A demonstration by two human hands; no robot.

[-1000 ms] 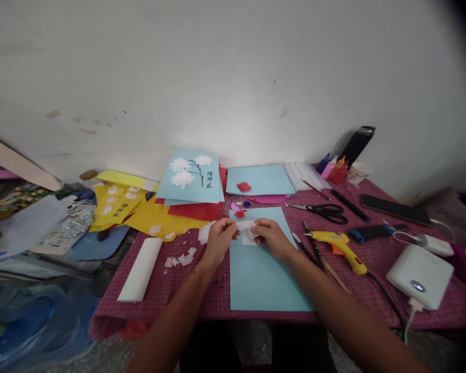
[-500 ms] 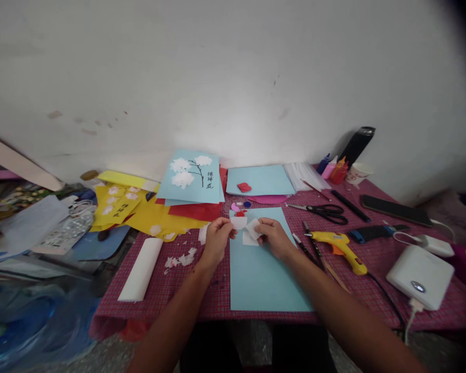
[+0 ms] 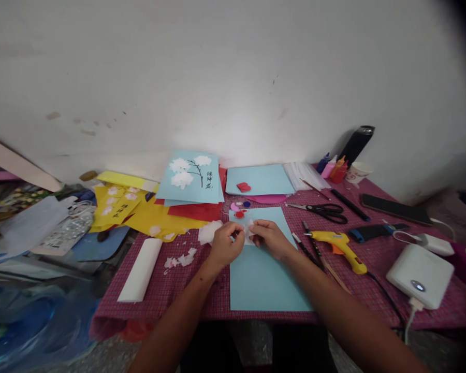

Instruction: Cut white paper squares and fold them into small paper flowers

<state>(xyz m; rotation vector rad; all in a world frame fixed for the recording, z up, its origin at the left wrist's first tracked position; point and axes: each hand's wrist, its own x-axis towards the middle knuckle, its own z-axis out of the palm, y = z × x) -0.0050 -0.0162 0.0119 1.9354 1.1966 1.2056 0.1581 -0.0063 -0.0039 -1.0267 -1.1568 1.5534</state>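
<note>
My left hand [image 3: 227,244] and my right hand [image 3: 271,238] meet over the upper part of a light blue sheet [image 3: 267,282]. Their fingers are closed in pinches on thin white tissue paper [image 3: 250,226], which shows in the gap between them. How much of it sits in the left fingers is partly hidden. More white tissue [image 3: 207,233] lies on the table beside my left hand. Just beyond the fingers are a small red piece [image 3: 239,213] and a pink round piece [image 3: 235,206], at the sheet's top edge.
A yellow glue gun [image 3: 339,246], scissors [image 3: 322,210] and a white power bank [image 3: 421,277] lie to the right. On the left are a folded white paper roll [image 3: 142,269] and torn scraps [image 3: 180,260]. A blue card with white flowers [image 3: 192,178] leans at the back.
Both hands have drawn closer together, the left one turning inward. The flat white pieces that showed in the fingers are now bunched small and mostly covered.
</note>
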